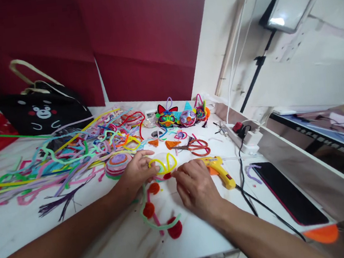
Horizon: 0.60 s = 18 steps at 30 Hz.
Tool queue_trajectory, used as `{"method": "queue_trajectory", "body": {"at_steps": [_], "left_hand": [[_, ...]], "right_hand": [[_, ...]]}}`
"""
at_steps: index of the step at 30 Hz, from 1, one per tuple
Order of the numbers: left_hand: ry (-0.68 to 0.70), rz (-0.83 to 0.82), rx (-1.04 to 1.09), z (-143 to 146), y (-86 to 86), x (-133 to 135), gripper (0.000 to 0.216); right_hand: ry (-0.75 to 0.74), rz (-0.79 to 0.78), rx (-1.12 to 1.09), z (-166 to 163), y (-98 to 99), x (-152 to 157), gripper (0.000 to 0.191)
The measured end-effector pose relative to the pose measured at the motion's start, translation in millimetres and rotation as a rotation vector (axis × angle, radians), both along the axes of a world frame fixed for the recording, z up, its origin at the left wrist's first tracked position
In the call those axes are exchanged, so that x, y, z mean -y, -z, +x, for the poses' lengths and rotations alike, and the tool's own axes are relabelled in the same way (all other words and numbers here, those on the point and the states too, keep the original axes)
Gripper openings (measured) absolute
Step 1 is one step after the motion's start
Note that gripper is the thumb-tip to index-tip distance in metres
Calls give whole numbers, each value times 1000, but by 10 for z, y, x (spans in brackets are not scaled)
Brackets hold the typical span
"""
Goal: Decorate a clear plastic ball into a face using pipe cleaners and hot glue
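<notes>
My left hand [135, 173] grips a clear plastic ball [163, 163] that has a yellow pipe cleaner looped over it, fingers curled round its left side. My right hand [195, 189] is closed in a pinch at the ball's lower right, touching a small red piece. Beneath the hands lies a green and pink pipe cleaner strand with red and orange coiled discs [157, 214]. A yellow glue gun [219, 169] lies just right of my right hand on the white table [21, 231].
A big heap of coloured pipe cleaners [77, 151] covers the left. Three finished colourful balls [186, 116] stand at the back. Red-handled scissors [197, 146], a power strip [246, 136], a black phone [288, 192] and a black bear bag [42, 111] are around.
</notes>
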<state>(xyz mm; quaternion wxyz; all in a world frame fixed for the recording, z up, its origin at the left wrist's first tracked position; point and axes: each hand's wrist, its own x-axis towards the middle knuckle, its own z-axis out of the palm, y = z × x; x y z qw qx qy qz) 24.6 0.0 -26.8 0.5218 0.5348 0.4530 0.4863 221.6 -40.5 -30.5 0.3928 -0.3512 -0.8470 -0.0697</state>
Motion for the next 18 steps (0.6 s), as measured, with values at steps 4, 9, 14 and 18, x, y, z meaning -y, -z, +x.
{"method": "queue_trajectory", "body": {"at_steps": [4, 9, 14, 18], "left_hand": [[8, 7, 4, 1, 2, 5, 55], [13, 22, 3, 1, 16, -4, 54], [5, 30, -9, 4, 20, -1, 53], [-2, 25, -20, 12, 7, 3, 53]], "right_hand": [[3, -1, 13, -5, -4, -6, 22], [1, 0, 10, -8, 8, -6, 22], [-1, -1, 25, -14, 17, -1, 26], [9, 26, 53, -25, 20, 4, 32]]}}
